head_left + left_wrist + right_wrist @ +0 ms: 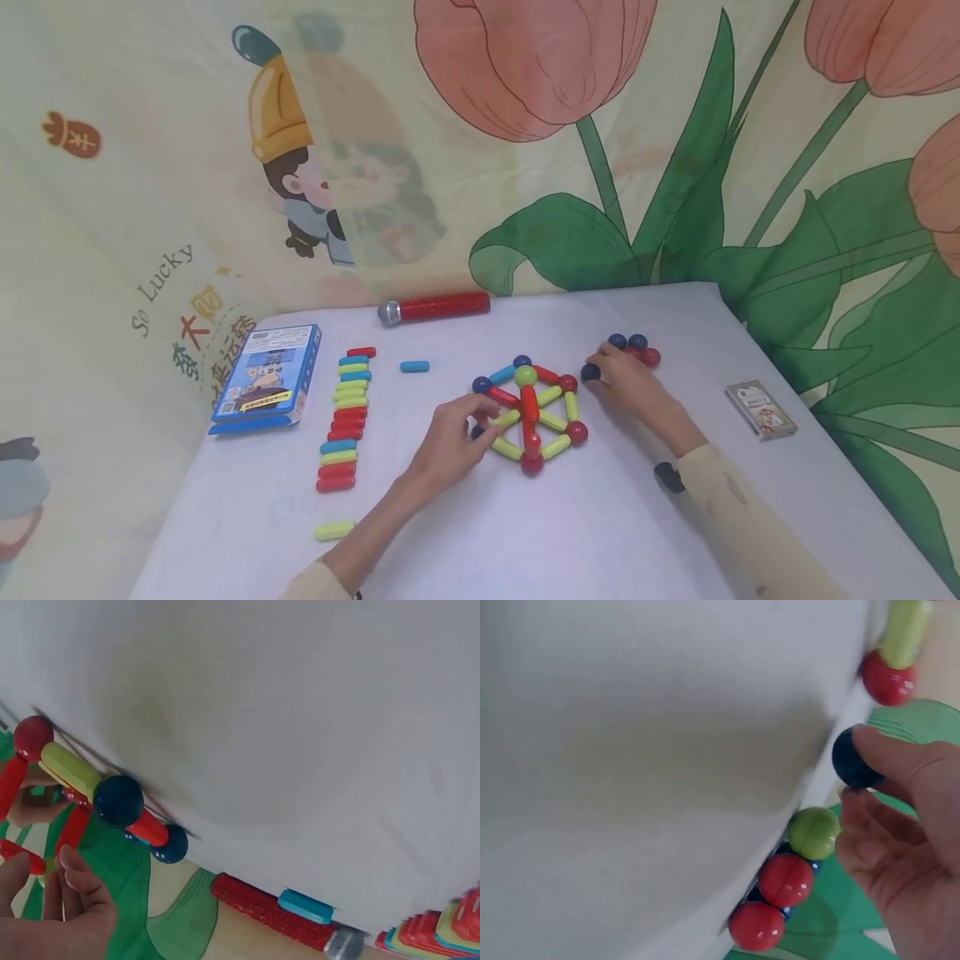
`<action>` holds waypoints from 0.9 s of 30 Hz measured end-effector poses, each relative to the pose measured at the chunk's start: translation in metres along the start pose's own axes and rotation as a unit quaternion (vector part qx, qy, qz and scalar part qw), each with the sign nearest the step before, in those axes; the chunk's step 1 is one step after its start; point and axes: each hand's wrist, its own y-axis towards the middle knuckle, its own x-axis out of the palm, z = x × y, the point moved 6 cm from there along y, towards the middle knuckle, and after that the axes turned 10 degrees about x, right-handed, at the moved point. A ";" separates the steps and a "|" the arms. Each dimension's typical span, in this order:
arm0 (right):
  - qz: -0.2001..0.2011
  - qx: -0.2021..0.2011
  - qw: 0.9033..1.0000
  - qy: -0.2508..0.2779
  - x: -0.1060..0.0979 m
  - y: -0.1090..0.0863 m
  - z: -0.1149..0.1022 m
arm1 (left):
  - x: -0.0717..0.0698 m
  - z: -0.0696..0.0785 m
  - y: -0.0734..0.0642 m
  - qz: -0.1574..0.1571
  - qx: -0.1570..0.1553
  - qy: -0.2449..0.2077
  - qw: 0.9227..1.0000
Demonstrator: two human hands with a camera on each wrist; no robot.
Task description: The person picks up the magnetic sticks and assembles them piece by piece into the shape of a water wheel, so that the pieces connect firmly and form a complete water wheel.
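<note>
My right hand [633,383] pinches a dark blue ball [853,759] between thumb and fingers, right of a construction of balls and rods. That construction has a ring of red balls [577,432] and blue balls [118,801], joined by yellow-green rods [557,447], red rods and a blue rod. A yellow-green ball [525,377] shows over it, with a red rod [529,404] running from it towards the front. At the ring's left side is my left hand [453,433], thumb and forefinger apart around a blue ball and a yellow-green rod, partly hiding them.
A column of red, blue and yellow-green rods [348,414] lies at left beside a blue box [267,377]. One blue rod [414,367] lies near a red microphone-like tube [444,307]. Loose balls [786,880] cluster beyond my right hand. A small flat case [761,409] lies far right.
</note>
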 end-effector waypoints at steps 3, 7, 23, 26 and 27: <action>0.024 0.009 0.996 0.081 -0.016 -0.020 -0.003 | 0.001 -0.006 0.004 0.001 -0.013 -0.007 1.000; 0.037 -0.015 0.979 0.198 -0.037 -0.057 -0.026 | 0.003 -0.007 0.018 -0.001 -0.007 -0.020 1.000; -0.034 -0.035 0.949 0.312 -0.019 -0.096 -0.088 | 0.014 -0.009 0.048 0.009 0.017 -0.018 1.000; -0.030 -0.037 0.950 0.308 -0.019 -0.095 -0.089 | 0.017 -0.007 0.051 -0.008 0.022 -0.027 0.999; -0.029 -0.036 0.951 0.307 -0.020 -0.095 -0.090 | 0.017 -0.007 0.052 -0.013 0.024 -0.027 0.999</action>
